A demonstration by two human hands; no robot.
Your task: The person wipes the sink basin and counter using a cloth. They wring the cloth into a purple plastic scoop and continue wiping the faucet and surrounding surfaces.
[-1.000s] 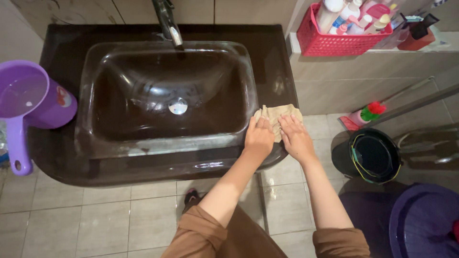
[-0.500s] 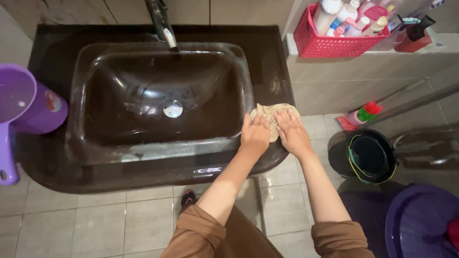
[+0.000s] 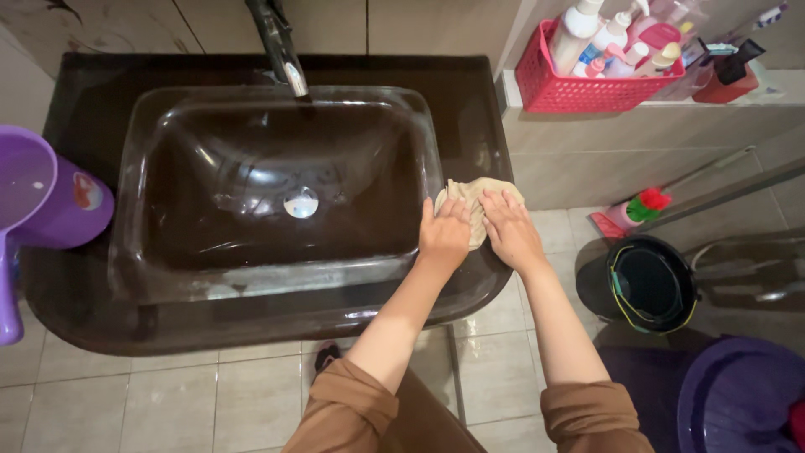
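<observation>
We have both palms flat on the cloth (image 3: 478, 201), right of centre in the frame, where it lies bunched on the dark counter (image 3: 470, 117) just beside the right rim of the sink (image 3: 126, 252). Our left hand (image 3: 446, 236) presses its near left part, fingers straight and close together; our right hand (image 3: 509, 231) covers its right side, fingers slightly spread, tips on the fabric. Neither hand pinches or lifts it.

Against the pictures of a second ago, little has changed: the hands sit on the cloth in the same way and the cloth keeps its place by the rim. The whole scene has slid a bit lower and leftward in view, which looks like head movement, with at most a small rub of the cloth.

The tap (image 3: 281, 50) is at top centre, a purple scoop (image 3: 42, 201) at the left edge, a red basket (image 3: 587, 88) of bottles upper right, a black bucket (image 3: 654, 281) on the floor at right.
</observation>
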